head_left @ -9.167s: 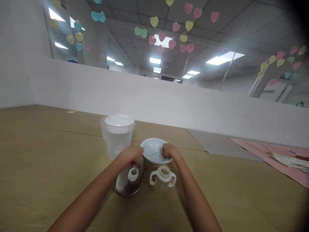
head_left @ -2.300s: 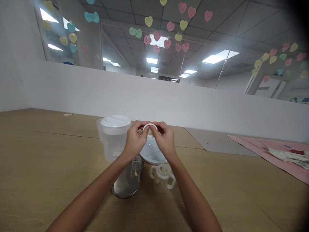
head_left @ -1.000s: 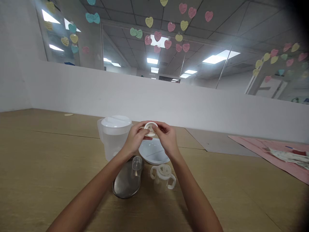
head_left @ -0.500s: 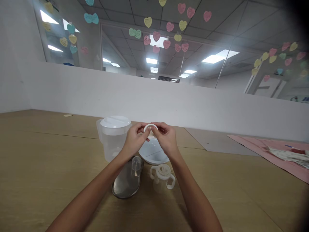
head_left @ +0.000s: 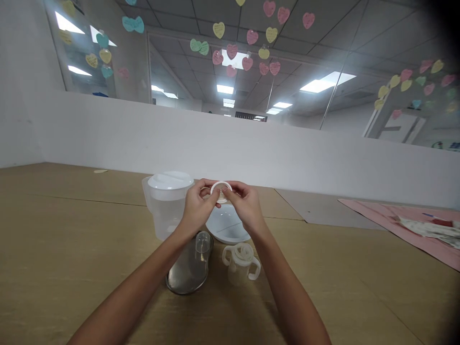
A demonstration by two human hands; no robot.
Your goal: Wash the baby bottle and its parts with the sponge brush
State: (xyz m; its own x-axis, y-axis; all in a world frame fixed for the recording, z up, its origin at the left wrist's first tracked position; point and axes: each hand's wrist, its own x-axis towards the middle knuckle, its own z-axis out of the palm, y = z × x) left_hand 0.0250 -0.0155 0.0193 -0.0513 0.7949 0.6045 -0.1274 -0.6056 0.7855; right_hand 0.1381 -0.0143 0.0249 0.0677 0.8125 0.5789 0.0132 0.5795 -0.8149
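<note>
While both hands meet in front of the pitcher and plate in the head view, a white ring point(head_left: 221, 182) sits pinched between them, so the thing being handled lies inside the grip itself. The left hand point(head_left: 196, 206) closes on its left side and the right hand point(head_left: 249, 206) on its right, thumbs at the centre and fingers curled behind; neither hand is clearly nearer. The ring's open face seems to look back toward the person, though the thumbs hide part of it and something pale within is too small to name. From the grip, the two-handled bottle point(head_left: 239, 274) lies toward the person and slightly to the right, nearer the right arm. It stands upright, its long axis vertical, mouth up, with a handle out to either side and a pale coiled shape at the top. Just below the grip in view is the white plate point(head_left: 230, 234), a thin line across it. To the left of the grip stands the lidded pitcher point(head_left: 167, 213); toward the person and left, beside the left forearm, lies the metal tray point(head_left: 183, 275) with a clear cap point(head_left: 203, 242) on it.
</note>
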